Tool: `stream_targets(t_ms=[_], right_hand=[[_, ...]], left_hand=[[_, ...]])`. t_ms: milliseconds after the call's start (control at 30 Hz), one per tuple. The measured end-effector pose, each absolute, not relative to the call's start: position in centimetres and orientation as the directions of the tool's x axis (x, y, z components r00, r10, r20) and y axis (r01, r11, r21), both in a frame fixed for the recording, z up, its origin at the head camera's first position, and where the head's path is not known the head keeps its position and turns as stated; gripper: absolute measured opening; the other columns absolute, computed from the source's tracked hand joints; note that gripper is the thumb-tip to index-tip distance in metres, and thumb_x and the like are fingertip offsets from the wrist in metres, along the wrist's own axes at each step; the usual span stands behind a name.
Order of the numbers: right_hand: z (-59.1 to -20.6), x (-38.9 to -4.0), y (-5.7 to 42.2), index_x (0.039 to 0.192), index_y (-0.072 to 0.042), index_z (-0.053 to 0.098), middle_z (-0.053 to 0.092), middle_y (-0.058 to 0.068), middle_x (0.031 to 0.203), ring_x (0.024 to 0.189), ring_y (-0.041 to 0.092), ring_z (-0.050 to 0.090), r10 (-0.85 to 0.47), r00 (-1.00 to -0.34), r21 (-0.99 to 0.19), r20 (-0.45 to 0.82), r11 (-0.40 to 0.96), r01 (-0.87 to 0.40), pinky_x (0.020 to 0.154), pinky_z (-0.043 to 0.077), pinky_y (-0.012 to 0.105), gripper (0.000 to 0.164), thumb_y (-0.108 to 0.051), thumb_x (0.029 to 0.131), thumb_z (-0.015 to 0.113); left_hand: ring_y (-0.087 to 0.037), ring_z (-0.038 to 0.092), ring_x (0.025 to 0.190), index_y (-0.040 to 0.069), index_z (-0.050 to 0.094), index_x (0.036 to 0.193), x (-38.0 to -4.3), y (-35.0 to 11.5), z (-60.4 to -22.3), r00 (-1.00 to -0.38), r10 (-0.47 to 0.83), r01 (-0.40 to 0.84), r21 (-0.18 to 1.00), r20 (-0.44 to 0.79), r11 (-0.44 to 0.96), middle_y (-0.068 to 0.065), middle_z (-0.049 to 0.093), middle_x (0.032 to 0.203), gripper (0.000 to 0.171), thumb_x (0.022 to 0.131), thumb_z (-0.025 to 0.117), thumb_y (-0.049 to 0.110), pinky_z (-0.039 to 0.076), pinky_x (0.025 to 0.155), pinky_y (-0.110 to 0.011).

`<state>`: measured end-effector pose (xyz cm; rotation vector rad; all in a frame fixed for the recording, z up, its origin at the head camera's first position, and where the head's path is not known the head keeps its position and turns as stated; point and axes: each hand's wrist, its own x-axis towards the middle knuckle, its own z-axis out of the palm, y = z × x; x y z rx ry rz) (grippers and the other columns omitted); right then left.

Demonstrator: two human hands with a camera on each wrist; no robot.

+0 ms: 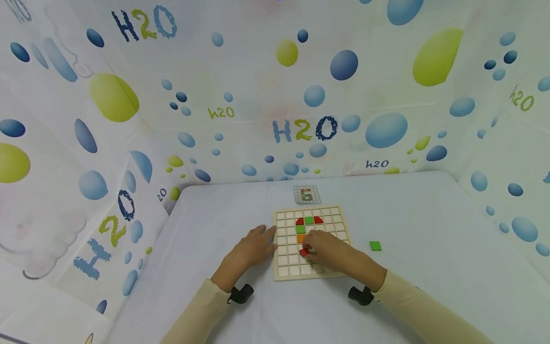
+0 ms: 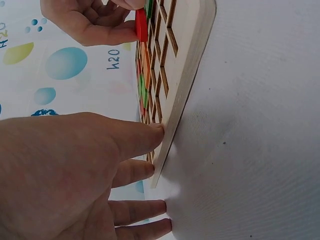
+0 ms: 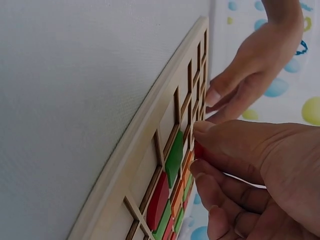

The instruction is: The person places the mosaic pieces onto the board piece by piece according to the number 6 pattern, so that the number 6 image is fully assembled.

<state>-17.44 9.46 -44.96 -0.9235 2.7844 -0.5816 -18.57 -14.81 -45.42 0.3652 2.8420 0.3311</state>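
A wooden grid board (image 1: 285,271) lies on the white-covered table, with red, green and orange tiles set in some of its cells. My right hand (image 1: 328,249) is over the board and pinches a red tile (image 2: 141,25) between thumb and fingers, tilted up at the grid. Beside it in the right wrist view, a green tile (image 3: 174,159) and another red tile (image 3: 158,201) sit in cells. My left hand (image 1: 253,247) rests at the board's left edge, thumb and fingertips touching the frame, fingers extended. In the head view my right hand hides part of the tiles.
A small pattern card (image 1: 307,195) with a coloured design on a grid lies behind the board. One loose green tile (image 1: 375,245) is on the table to the right. Printed cloth walls (image 1: 258,71) stand at the back and sides.
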Motion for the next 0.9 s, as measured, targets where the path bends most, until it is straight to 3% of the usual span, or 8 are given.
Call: stream_targets(t_ms=[900], right_hand=[[-45.64, -17.34, 9.49, 0.106, -0.016, 0.076, 0.063, -0.007, 0.097, 0.087, 0.011, 0.055, -0.609, -0.793, -0.281, -0.023, 0.765, -0.58, 0.084, 0.053, 0.035, 0.021, -0.029, 0.092, 0.085]], left_hand=[[-0.041, 0.042, 0.15, 0.014, 0.044, 0.162, -18.6, -14.79, -45.53, -0.938, 0.267, 0.211, 0.246, -0.22, 0.946, -0.02, 0.041, 0.164, 0.062, 0.107, 0.062, 0.038, 0.045, 0.114, -0.064]])
